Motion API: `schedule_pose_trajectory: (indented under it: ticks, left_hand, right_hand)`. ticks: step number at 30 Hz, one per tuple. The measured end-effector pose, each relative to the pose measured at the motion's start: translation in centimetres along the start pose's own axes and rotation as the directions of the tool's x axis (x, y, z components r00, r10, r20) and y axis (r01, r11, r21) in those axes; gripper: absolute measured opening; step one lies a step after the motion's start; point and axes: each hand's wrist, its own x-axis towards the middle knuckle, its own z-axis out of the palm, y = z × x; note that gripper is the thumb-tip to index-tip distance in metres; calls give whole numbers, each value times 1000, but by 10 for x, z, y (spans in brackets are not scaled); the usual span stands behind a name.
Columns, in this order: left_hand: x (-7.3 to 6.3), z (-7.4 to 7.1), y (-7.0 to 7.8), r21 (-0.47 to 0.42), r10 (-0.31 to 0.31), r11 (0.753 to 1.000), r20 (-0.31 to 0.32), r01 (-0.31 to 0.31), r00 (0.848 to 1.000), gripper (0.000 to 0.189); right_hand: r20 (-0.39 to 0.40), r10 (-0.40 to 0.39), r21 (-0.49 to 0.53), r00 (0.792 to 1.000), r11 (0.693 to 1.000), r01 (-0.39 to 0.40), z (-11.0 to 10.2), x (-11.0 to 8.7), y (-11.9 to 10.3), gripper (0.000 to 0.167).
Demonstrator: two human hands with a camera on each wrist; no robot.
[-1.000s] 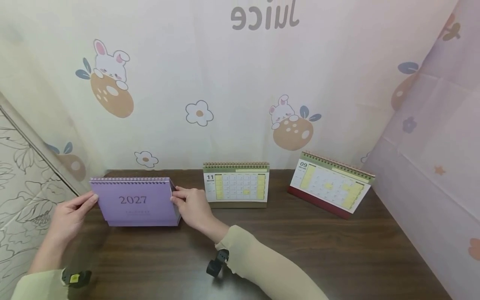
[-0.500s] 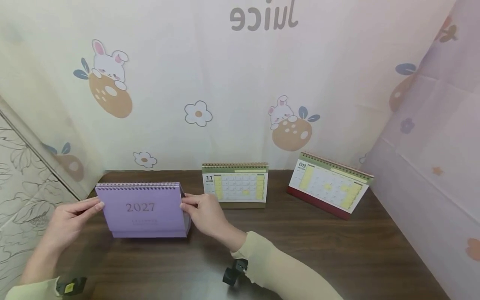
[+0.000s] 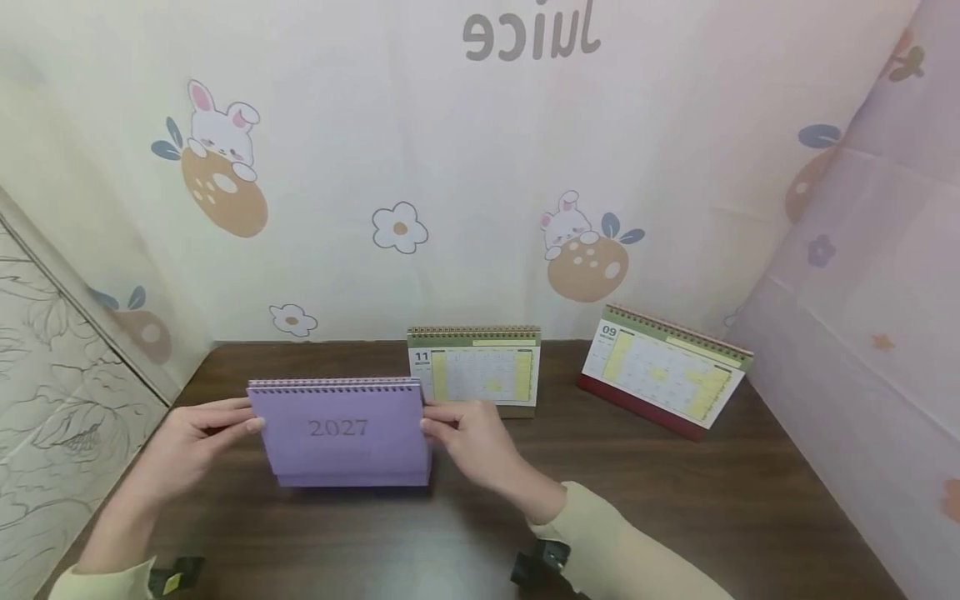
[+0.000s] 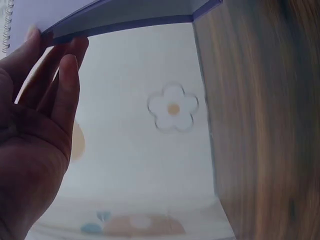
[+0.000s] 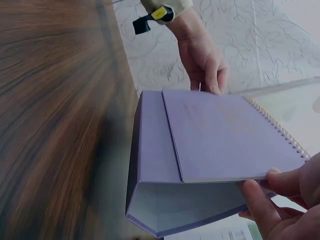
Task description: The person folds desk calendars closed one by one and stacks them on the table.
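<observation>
A purple desk calendar (image 3: 341, 454) marked 2027, spiral-bound along its top, stands like a tent between both hands. My left hand (image 3: 187, 442) pinches its left edge near the top, thumb in front and fingers behind. On the opposite edge my right hand (image 3: 480, 442) holds it the same way. In the right wrist view the calendar (image 5: 215, 135) has its hollow underside open towards the camera, and a dark gap shows between its base and the table. Behind it, partly covered, a green-and-yellow calendar (image 3: 483, 375) showing 11 stands upright.
At the right, a calendar (image 3: 663, 371) showing 09 with a red base stands turned at an angle. The dark wood table (image 3: 637, 508) meets a printed curtain (image 3: 465, 167) at the back and a pale sheet (image 3: 885, 333) on the right.
Both hands have carried the purple calendar to the right and closer to the person. It now overlaps the lower left of the 11 calendar in the head view. The other calendars stay put.
</observation>
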Motion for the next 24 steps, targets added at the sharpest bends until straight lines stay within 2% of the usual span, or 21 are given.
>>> schedule_pose_trajectory:
  ticks: [6,11,17,24]
  left_hand:
    - [9,30,21,-61,-7,998,-1,6,1000,17]
    - [16,51,43,-150,-12,989,-15,9,1000,15]
    - [22,83,67,-267,-3,964,-26,-4,1000,14]
    - [27,110,84,-306,-4,952,19,10,1000,13]
  right_hand:
    - [-9,20,57,1000,998,-19,-30,-18,12,19]
    - [-26,26,10,999,1000,-26,-57,-31,19,19]
    - [-58,18,-80,998,997,-23,-90,-50,32,18]
    - [-74,60,-90,995,994,-67,-117,-67,43,18]
